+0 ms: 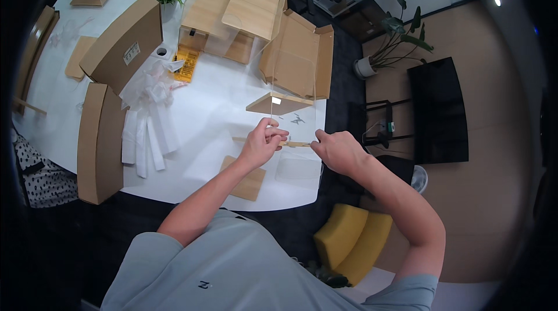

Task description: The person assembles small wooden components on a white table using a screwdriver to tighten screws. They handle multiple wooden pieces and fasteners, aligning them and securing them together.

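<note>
A clear panel (294, 81) stands upright at the table's right side, with a wooden board (264, 104) against it farther back. The narrow edge of another wooden board (296, 144) lies between my hands. My left hand (260, 145) is closed at the left end of this edge, its fingers curled around it. At the other end my right hand (341, 151) is closed, thumb and fingers pinched together; a small thin thing seems to be in them, too small to name. Several small grey metal pieces (298, 119) lie on the table just beyond my hands.
On the white table (203, 96) are an opened cardboard box (298, 55), a wood-and-clear-panel stand (244, 14), a loose wooden board (247, 180), white foam strips (142, 142), a yellow packet (186, 64) and tall cardboard boxes (100, 142). A yellow chair (349, 238) stands nearby.
</note>
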